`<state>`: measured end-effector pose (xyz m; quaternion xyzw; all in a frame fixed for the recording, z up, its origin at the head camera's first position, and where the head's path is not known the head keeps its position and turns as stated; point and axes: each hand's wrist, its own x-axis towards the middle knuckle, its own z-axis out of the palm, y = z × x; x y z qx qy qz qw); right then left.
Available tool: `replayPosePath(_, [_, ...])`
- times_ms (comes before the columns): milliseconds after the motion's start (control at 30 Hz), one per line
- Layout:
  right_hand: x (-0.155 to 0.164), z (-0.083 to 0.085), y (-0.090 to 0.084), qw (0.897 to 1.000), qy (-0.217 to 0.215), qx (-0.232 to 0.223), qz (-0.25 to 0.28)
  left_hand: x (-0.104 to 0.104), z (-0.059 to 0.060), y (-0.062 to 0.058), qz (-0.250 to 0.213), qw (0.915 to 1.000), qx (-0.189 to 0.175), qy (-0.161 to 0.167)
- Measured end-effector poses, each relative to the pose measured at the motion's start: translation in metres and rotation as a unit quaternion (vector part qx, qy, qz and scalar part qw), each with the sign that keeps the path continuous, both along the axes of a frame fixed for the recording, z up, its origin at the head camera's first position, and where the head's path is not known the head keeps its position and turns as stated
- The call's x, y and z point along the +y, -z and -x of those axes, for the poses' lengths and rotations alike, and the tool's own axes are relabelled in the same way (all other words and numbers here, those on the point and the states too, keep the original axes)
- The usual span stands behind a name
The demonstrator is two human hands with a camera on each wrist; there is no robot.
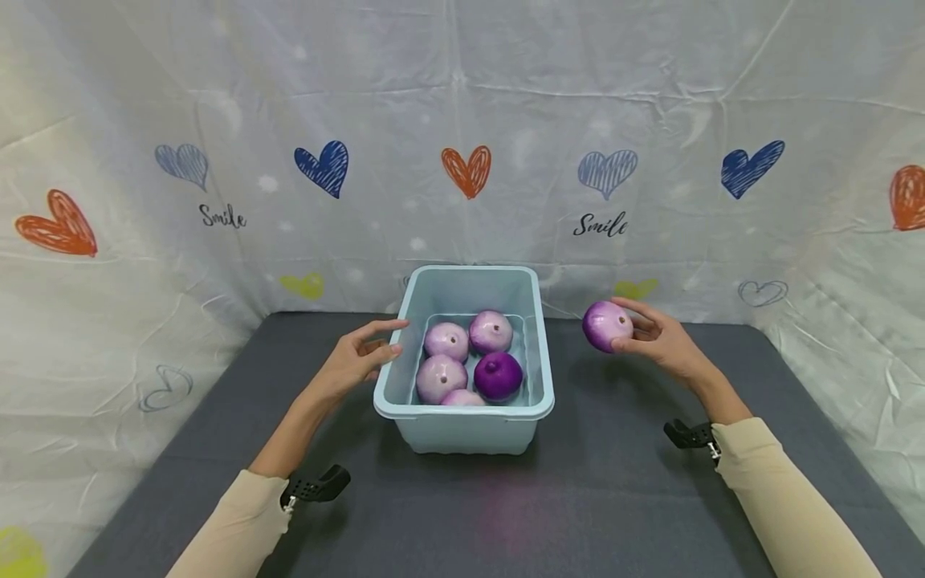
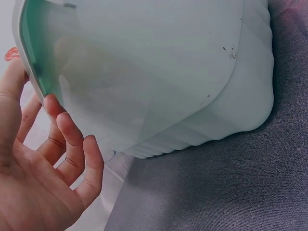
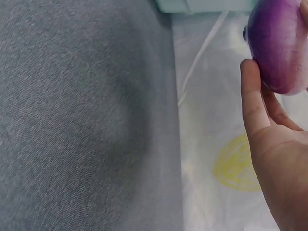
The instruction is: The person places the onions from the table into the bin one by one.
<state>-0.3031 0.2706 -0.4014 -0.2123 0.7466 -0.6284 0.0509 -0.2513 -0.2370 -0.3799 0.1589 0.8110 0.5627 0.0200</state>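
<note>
A light blue plastic bin (image 1: 466, 433) stands on the dark cloth, with several pale purple onions (image 1: 446, 343) and one deep purple onion (image 1: 499, 376) inside. My left hand (image 1: 361, 353) is at the bin's left side, thumb and index finger lying over the rim. In the left wrist view the other fingers of that hand (image 2: 53, 168) bend loosely beside the outer wall. To the right of the bin, my right hand (image 1: 661, 341) holds a purple onion (image 1: 605, 326) between thumb and fingers, raised over the cloth. The right wrist view shows this onion (image 3: 279, 45) at its upper right.
The dark grey tablecloth (image 1: 462, 514) covers the table. Behind it hangs a white curtain (image 1: 405, 96) printed with hearts and the word Smile, close to the bin's far end. Black straps with cameras (image 1: 690, 434) sit on both wrists.
</note>
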Motion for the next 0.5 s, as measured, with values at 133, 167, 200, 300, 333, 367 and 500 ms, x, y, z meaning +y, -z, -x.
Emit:
replayPosePath(133, [-0.006,0.002,-0.005,1.000,-0.011,0.008,0.007,0.000,0.000,-0.001,0.001,1.0000,-0.003,-0.001])
replayPosePath(167, [-0.008,0.002,-0.007,1.000,-0.014,0.009,0.010,0.000,0.000,-0.001,0.002,1.0000,-0.004,-0.001])
replayPosePath(200, [-0.010,0.003,-0.009,1.000,-0.017,0.011,0.014,0.000,0.000,-0.001,0.001,1.0000,-0.004,0.000])
replayPosePath(300, [-0.016,0.005,-0.015,0.999,-0.025,0.020,0.017,-0.001,0.000,-0.001,-0.001,1.0000,-0.004,0.003])
replayPosePath(333, [-0.018,0.006,-0.017,0.999,-0.026,0.023,0.015,-0.001,0.001,-0.001,-0.001,1.0000,-0.004,0.004])
replayPosePath(367, [-0.021,0.006,-0.019,0.999,-0.027,0.026,0.014,-0.001,0.001,-0.001,-0.001,1.0000,-0.003,0.005])
replayPosePath(500, [-0.032,0.009,-0.032,0.999,-0.036,0.034,0.010,-0.001,0.001,-0.001,0.002,1.0000,-0.002,0.005])
